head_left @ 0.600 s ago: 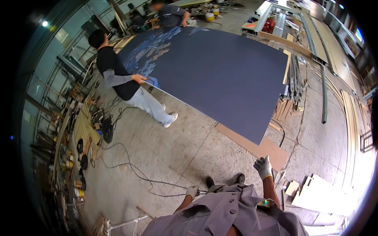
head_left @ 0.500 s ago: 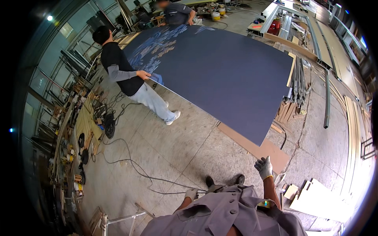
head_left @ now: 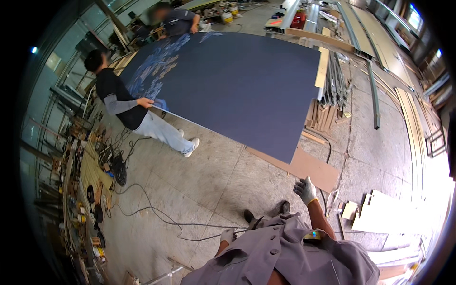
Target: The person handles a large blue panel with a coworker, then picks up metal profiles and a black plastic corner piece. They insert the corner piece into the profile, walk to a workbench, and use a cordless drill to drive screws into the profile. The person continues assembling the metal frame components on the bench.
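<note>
My right hand (head_left: 306, 191), in a white glove with a yellow cuff, is held out with its fingers apart and nothing in it. It is nearest to a brown board (head_left: 318, 173) on the floor. Beyond it a large dark panel (head_left: 237, 90) with a blue and tan floral pattern at its far left is held up. My left hand (head_left: 228, 235), also gloved, hangs low by my jacket near a black cable (head_left: 190, 223); its fingers are too small to make out. A co-worker in black (head_left: 126, 102) grips the panel's left edge. Another person (head_left: 176, 21) stands at its far edge.
Metal frames and beams (head_left: 373, 95) lie to the right, with a stack of wooden strips (head_left: 323, 116) beside the panel. Pale board pieces (head_left: 387, 211) are near my right. Coiled cables (head_left: 118, 171) and scattered materials line the left. A ladder-like metal frame (head_left: 166, 275) shows at the lower edge.
My view has shifted, so the panel and the co-workers appear farther left. My right hand stays raised with its fingers apart, and the left hand stays low.
</note>
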### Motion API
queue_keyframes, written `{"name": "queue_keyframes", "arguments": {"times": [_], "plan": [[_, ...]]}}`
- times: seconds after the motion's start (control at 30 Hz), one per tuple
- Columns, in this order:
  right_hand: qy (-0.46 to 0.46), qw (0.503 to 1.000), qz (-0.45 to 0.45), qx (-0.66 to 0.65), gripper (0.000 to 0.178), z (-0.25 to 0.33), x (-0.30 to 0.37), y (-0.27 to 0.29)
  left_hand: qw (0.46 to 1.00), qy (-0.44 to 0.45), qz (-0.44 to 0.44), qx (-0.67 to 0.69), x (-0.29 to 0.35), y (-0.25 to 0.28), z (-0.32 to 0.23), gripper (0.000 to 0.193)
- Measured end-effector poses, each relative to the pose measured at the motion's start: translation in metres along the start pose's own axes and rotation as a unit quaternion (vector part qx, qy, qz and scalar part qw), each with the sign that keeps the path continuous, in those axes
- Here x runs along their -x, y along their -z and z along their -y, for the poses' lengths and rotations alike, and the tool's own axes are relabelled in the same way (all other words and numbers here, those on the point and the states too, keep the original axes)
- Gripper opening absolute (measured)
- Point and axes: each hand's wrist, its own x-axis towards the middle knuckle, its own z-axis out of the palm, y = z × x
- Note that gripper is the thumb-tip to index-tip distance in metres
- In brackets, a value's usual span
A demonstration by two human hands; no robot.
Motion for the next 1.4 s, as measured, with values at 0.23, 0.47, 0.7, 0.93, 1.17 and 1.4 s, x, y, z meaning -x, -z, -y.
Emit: {"name": "queue_keyframes", "arguments": {"times": [0.23, 0.47, 0.7, 0.93, 1.17, 1.4], "plan": [[0.016, 1.0, -0.016, 0.008, 0.062, 0.011, 0.014, -0.011, 0.999, -0.037, 0.026, 0.005, -0.024, -0.01, -0.005, 0.043], [0.091, 0.993, -0.002, 0.071, 0.079, 0.059, -0.032, -0.043, 0.998, -0.039, 0.021, -0.054, -0.013, 0.002, -0.014, 0.043], [0.068, 0.995, -0.01, 0.07, 0.089, 0.062, -0.058, -0.07, 0.999, -0.01, -0.023, 0.023, -0.003, 0.015, 0.005, 0.033], [0.018, 0.998, 0.009, 0.063, 0.093, 0.041, -0.069, -0.042, 0.997, -0.017, -0.052, -0.055, 0.017, 0.001, 0.051, 0.04], [0.001, 0.998, -0.002, 0.06, 0.091, 0.027, -0.062, -0.023, 0.97, -0.018, -0.081, -0.227, 0.017, 0.01, 0.067, 0.044], [-0.007, 0.998, -0.019, 0.053, 0.089, 0.026, -0.055, -0.001, 0.998, 0.006, -0.05, 0.023, 0.01, -0.009, 0.022, 0.038]]}}
